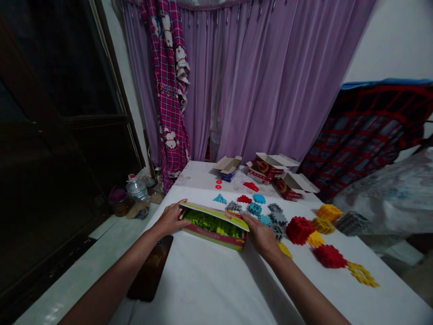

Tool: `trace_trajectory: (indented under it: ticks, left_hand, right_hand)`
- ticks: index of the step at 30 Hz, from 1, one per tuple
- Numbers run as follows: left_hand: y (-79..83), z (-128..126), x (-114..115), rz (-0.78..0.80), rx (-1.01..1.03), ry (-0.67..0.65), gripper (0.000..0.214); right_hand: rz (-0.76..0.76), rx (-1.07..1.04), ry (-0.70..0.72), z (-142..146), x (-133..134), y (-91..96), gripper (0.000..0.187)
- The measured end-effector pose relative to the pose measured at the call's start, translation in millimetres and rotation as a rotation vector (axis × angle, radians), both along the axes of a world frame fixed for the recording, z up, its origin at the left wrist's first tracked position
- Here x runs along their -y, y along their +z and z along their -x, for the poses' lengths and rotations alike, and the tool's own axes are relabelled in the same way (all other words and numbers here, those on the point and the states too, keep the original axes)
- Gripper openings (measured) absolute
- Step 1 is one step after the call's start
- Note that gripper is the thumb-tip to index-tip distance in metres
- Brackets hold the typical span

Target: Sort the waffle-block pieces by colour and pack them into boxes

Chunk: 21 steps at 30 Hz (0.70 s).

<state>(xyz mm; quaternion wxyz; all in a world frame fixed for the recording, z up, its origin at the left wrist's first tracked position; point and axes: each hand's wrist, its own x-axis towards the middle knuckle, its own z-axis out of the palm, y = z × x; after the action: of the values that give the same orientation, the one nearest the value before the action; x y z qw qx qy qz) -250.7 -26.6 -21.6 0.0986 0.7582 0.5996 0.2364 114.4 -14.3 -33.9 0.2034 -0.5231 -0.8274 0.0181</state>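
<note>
A red and yellow-green cardboard box [214, 239] rests on the white table in front of me. Its lid [216, 211] is tilted over the opening, with a gap along the near side. Bright green plastic pieces [209, 222] show through that gap. My left hand [173, 220] grips the box's left end, thumb at the near edge and fingers by the lid. At the other end, my right hand [261, 234] holds the lid's right corner against the box; its fingertips are partly hidden.
Stacks of red pieces [300, 230], yellow, grey and blue interlocking pieces spread across the table's right side. Open cartons [289, 186] and a blue carton [229, 169] stand at the back. A dark phone [151, 271] lies near my left forearm. A plastic bottle [136, 187] stands left, off the table.
</note>
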Motion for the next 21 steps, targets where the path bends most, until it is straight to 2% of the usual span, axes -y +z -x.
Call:
trace_trajectory:
  ticks: [4,8,11,14,17,21]
  left_hand:
    - [6.1,6.5,2.8,0.007,-0.032,-0.053,0.08]
    - [11.9,13.2,8.5,0.049,-0.028,-0.114,0.085]
    - [19.9,18.9,13.3,0.104,0.021,-0.208,0.088]
    - [27.3,24.1,15.2,0.195,0.13,-0.277,0.079]
    - [29.8,26.7,13.5,0.257,0.224,-0.26,0.064]
    - [27.1,25.7,10.3,0.257,0.251,-0.212,0.062]
  right_hand:
    - [0.052,0.098,0.013,0.7,7.2,8.9,0.056]
    - [0.108,0.099,0.003,0.6,8.8,10.3,0.057]
    - [0.099,-0.006,0.019,-2.5,5.6,2.3,0.054]
    - [0.063,-0.175,0.082,-8.3,2.6,-3.7,0.049]
    - [0.109,-0.312,0.13,-13.2,3.3,0.2,0.046]
    - [0.238,-0.442,0.094,-12.9,10.6,12.6,0.045]
